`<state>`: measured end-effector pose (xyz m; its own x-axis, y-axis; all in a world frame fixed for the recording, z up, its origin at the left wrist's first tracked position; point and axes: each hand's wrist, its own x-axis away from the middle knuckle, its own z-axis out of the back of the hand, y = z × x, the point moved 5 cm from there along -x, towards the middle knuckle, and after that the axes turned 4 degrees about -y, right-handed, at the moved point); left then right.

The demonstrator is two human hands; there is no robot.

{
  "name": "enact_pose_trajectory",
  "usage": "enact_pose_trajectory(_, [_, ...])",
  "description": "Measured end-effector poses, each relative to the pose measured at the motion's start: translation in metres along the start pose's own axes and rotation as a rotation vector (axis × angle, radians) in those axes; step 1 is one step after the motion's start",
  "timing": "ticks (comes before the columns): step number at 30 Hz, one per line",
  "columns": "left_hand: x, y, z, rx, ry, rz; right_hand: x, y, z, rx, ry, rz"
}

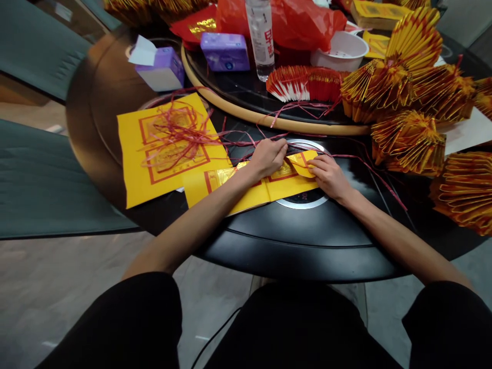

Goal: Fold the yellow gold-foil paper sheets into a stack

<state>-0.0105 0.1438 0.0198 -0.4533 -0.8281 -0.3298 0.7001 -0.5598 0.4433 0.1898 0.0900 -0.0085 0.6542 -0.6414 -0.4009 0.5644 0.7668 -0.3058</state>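
On the black round table, a stack of yellow joss paper (251, 195) with gold foil and red print lies before me. My right hand (328, 174) pinches the right end of the top sheet, which is folded up. Across the far edge of the stack lies my left hand (269, 156), fingers curled together; what is between its fingertips is hidden. Thin red plastic strings (238, 138) run past both hands. More of that string lies tangled on a flat pile of larger yellow joss paper (134, 169) at left.
Several pleated gold paper fans (409, 141) crowd the right side. On the raised turntable (226, 110) stand a water bottle (260, 41), a purple tissue pack (225, 51), a white bowl (342, 51) and a row of folded red paper (307, 83). Another tissue pack (165, 66) is at left.
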Motion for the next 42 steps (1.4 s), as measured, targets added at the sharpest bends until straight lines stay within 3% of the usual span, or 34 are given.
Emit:
enact_pose_trajectory(8, [-0.003,0.003,-0.004,-0.079,-0.072,0.043,0.002,-0.017,-0.001,0.147,-0.185,0.255])
enact_pose_trajectory(16, [-0.003,0.000,-0.012,-0.213,-0.099,0.078,0.003,-0.018,0.000,0.110,-0.261,0.343])
enact_pose_trajectory(24, [-0.002,0.013,-0.003,-0.425,-0.264,0.314,0.005,-0.027,0.004,0.220,-0.234,0.481])
enact_pose_trajectory(28, [-0.002,0.022,0.000,-0.480,-0.327,0.312,0.004,-0.032,0.005,0.306,-0.216,0.524])
enact_pose_trajectory(33, [-0.001,0.026,0.003,-0.519,-0.298,0.330,0.004,-0.035,0.006,0.356,-0.208,0.555])
enact_pose_trajectory(37, [-0.001,0.031,0.000,-0.545,-0.314,0.247,0.004,-0.035,0.006,0.334,-0.208,0.558])
enact_pose_trajectory(42, [0.001,0.033,-0.011,-0.565,-0.416,0.146,0.004,-0.036,0.006,0.319,-0.213,0.564])
